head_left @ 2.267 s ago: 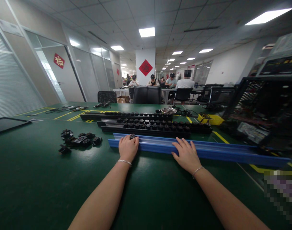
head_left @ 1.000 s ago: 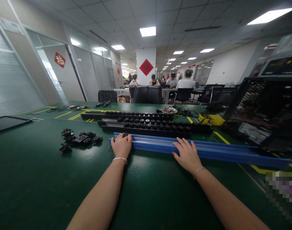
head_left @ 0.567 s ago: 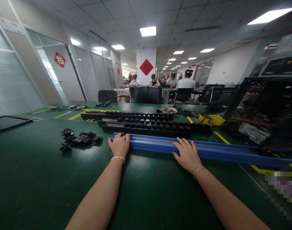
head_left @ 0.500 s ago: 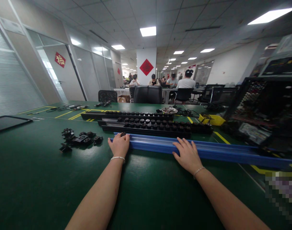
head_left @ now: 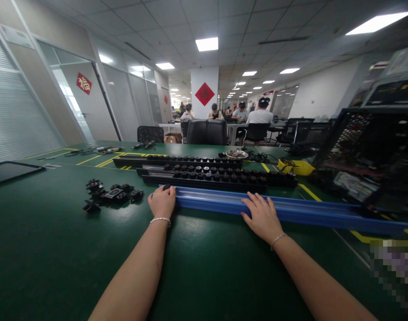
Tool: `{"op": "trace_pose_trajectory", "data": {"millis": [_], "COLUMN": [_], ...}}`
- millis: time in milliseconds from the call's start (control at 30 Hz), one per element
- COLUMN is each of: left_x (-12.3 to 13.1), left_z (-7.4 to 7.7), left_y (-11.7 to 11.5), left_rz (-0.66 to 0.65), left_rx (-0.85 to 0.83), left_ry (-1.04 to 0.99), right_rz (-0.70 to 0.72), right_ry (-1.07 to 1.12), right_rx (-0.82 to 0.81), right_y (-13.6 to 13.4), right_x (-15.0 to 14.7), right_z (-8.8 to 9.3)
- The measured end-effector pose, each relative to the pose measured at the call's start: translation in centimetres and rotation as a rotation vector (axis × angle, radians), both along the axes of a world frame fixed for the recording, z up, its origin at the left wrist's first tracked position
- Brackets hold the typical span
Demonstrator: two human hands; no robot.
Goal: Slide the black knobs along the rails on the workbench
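A long blue rail (head_left: pixel 210 200) with a lengthwise channel lies across the green table in front of me. At its left end my left hand (head_left: pixel 162 203) is closed round a small black part (head_left: pixel 166 187), mostly hidden by the fingers. My right hand (head_left: pixel 262 216) rests on the rail's near side around its middle, fingers spread over the channel. Left of my left hand lies a loose group of black socket-like parts (head_left: pixel 115 193). Just behind the blue rail are black rails (head_left: pixel 204 183) set with rows of similar parts.
Farther back are a metal bowl (head_left: pixel 236 154), a yellow bin (head_left: pixel 299 168) and cables. A dark open metal case (head_left: pixel 367 151) stands over the table's right side, near the rail's far end. A black tray-like panel (head_left: pixel 13 171) lies at the left. People sit at desks beyond.
My left hand has slid a little left along the blue rail toward its end, with the black part. My right hand and the rail have stayed where they were.
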State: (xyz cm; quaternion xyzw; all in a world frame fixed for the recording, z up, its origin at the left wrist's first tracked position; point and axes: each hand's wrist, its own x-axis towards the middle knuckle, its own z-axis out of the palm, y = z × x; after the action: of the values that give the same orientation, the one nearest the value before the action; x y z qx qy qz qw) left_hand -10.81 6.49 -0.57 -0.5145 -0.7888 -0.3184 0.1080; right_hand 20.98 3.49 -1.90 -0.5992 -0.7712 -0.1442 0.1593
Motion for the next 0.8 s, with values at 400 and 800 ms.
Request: {"op": "trace_pose_trajectory", "data": {"millis": [400,800], "left_x": [-1.5,-2.1], "left_z": [-0.6,-0.9], "left_y": [0.7,1.0], "left_rz": [0.016,0.012], "left_rx": [0.013,0.036], "left_ry": [0.067,-0.069], "right_rz": [0.008,0.015], "right_ry": [-0.005,0.0], "right_rx": [0.043,0.043], "right_y": [0.2,0.1], "right_x": [0.1,0.1], "right_z": [-0.4,-0.2]}}
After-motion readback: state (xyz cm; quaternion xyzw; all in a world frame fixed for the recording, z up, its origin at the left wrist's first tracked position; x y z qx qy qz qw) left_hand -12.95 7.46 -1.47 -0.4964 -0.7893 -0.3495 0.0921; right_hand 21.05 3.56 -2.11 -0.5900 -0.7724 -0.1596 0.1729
